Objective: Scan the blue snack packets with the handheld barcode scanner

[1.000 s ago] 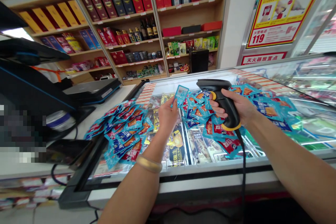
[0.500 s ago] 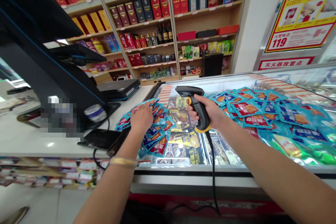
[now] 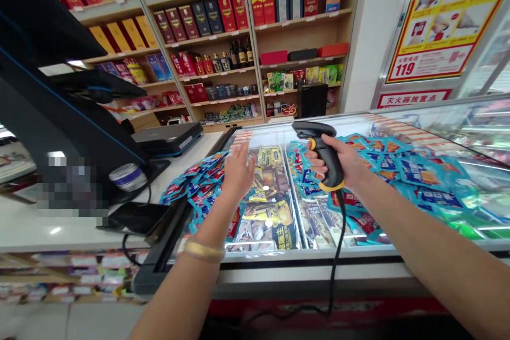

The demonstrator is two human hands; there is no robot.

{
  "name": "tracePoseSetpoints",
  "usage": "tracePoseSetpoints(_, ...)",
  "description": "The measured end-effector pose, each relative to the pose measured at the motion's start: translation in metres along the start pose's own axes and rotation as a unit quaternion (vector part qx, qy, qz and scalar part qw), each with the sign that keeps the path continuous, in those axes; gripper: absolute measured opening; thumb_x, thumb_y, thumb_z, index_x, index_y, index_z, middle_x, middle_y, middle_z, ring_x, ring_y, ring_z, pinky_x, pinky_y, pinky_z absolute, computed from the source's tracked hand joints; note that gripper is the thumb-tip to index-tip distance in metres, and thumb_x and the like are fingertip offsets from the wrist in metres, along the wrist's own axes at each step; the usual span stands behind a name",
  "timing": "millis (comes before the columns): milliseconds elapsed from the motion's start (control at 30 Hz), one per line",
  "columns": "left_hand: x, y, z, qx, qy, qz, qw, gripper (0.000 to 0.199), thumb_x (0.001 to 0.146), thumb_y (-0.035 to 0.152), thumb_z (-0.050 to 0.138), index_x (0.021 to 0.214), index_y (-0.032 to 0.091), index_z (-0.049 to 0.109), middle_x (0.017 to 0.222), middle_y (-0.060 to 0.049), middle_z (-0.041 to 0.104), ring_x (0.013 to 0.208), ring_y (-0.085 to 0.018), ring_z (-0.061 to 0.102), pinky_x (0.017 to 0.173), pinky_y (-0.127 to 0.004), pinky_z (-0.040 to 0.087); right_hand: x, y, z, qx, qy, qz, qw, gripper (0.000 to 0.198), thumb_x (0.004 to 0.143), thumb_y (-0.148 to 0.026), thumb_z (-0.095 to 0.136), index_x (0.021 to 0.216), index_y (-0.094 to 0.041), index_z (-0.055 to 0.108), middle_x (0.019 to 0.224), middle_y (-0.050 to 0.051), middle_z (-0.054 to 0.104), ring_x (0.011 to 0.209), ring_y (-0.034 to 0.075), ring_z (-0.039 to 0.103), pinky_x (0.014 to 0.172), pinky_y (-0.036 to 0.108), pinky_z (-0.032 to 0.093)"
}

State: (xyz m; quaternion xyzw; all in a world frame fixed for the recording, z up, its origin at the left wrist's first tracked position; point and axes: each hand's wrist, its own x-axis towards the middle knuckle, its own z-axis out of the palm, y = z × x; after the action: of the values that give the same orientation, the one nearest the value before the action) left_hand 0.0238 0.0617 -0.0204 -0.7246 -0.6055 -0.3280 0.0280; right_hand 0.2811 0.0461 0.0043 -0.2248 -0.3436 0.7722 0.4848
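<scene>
My right hand (image 3: 350, 162) is wrapped round the grip of a black and yellow barcode scanner (image 3: 332, 162), whose cord (image 3: 338, 244) hangs over the front edge. The scanner's head points left, above the glass top of a chest freezer (image 3: 279, 257). My left hand (image 3: 239, 172) is open, fingers stretched out, with nothing visible in it. It is beside the right edge of a pile of blue snack packets (image 3: 203, 180); whether it touches the packets I cannot tell. To the right, partly behind my right hand, spreads a larger heap of similar packets (image 3: 414, 164).
Wrapped ice creams (image 3: 273, 180) show through the freezer's glass. On the left counter stand a dark till terminal (image 3: 75, 111), a white and blue roll-shaped object (image 3: 127, 177), a black phone-like device (image 3: 139, 218) and a flat scale-like unit (image 3: 167, 138). Shelves of boxed goods (image 3: 211, 16) stand behind.
My left hand has lifted off the left packet pile and moved right. My right hand has carried the scanner to the right, towards the larger heap. The view has turned slightly right.
</scene>
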Motion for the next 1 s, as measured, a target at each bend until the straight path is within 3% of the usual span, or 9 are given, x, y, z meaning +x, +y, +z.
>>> tracePoseSetpoints(167,-0.003,0.066,0.047,-0.136,-0.092,0.069,0.984,0.063,0.085,0.04,0.063,0.142,0.017,0.047,0.145,-0.017,0.052,0.135,-0.03,0.049,0.114,-0.046,0.037,-0.028,-0.034,-0.04,-0.026,0.051,-0.055,0.997,0.02,0.092,-0.036,0.048,0.088,-0.019,0.058,0.069,0.002,0.048,0.047,0.01,0.039,0.034,0.02,0.038)
tracePoseSetpoints(333,-0.014,0.095,0.074,-0.105,-0.166,0.093,0.976,0.084,0.072,0.047,0.078,0.144,0.02,0.045,0.146,-0.018,0.049,0.135,-0.035,0.047,0.111,-0.051,0.039,-0.038,-0.038,-0.054,-0.043,0.053,-0.086,0.994,0.022,0.091,-0.039,0.049,0.085,-0.019,0.057,0.07,0.001,0.045,0.047,0.01,0.035,0.034,0.02,0.037)
tracePoseSetpoints(433,-0.016,0.099,0.081,-0.068,-0.175,0.107,0.976,0.087,0.07,0.053,0.077,0.144,0.019,0.045,0.151,-0.019,0.044,0.139,-0.037,0.04,0.114,-0.054,0.034,-0.036,-0.035,-0.051,-0.039,0.043,-0.085,0.995,0.024,0.092,-0.039,0.048,0.085,-0.018,0.057,0.07,0.001,0.045,0.048,0.009,0.036,0.035,0.018,0.037)
tracePoseSetpoints(533,-0.017,0.101,0.084,-0.068,-0.156,0.134,0.976,0.083,0.071,0.052,0.076,0.141,0.018,0.048,0.144,-0.017,0.053,0.135,-0.035,0.046,0.113,-0.051,0.036,-0.035,-0.033,-0.048,-0.04,0.031,-0.082,0.995,0.023,0.091,-0.039,0.05,0.086,-0.017,0.057,0.069,0.001,0.046,0.047,0.009,0.037,0.036,0.017,0.037)
tracePoseSetpoints(733,-0.018,0.098,0.083,-0.11,-0.145,0.136,0.974,0.073,0.072,0.029,0.071,0.141,0.02,0.05,0.129,-0.012,0.064,0.121,-0.03,0.058,0.105,-0.044,0.046,-0.034,-0.029,-0.049,-0.033,0.011,-0.074,0.997,0.018,0.088,-0.037,0.055,0.086,-0.019,0.054,0.068,0.0,0.048,0.048,0.009,0.04,0.037,0.017,0.038)
tracePoseSetpoints(900,-0.014,0.083,0.073,-0.114,-0.147,0.11,0.976,0.075,0.068,0.023,0.07,0.141,0.015,0.051,0.132,-0.016,0.061,0.121,-0.03,0.058,0.106,-0.043,0.045,-0.032,-0.027,-0.051,-0.032,0.018,-0.074,0.997,0.018,0.089,-0.036,0.054,0.089,-0.019,0.056,0.069,0.001,0.05,0.048,0.01,0.042,0.037,0.018,0.039)
tracePoseSetpoints(1000,-0.01,0.072,0.067,-0.115,-0.125,0.058,0.984,0.072,0.067,0.022,0.07,0.138,0.018,0.055,0.128,-0.015,0.063,0.116,-0.03,0.061,0.104,-0.045,0.046,-0.031,-0.026,-0.052,-0.028,0.023,-0.071,0.997,0.018,0.089,-0.035,0.054,0.089,-0.018,0.058,0.067,0.001,0.05,0.048,0.01,0.043,0.037,0.018,0.039)
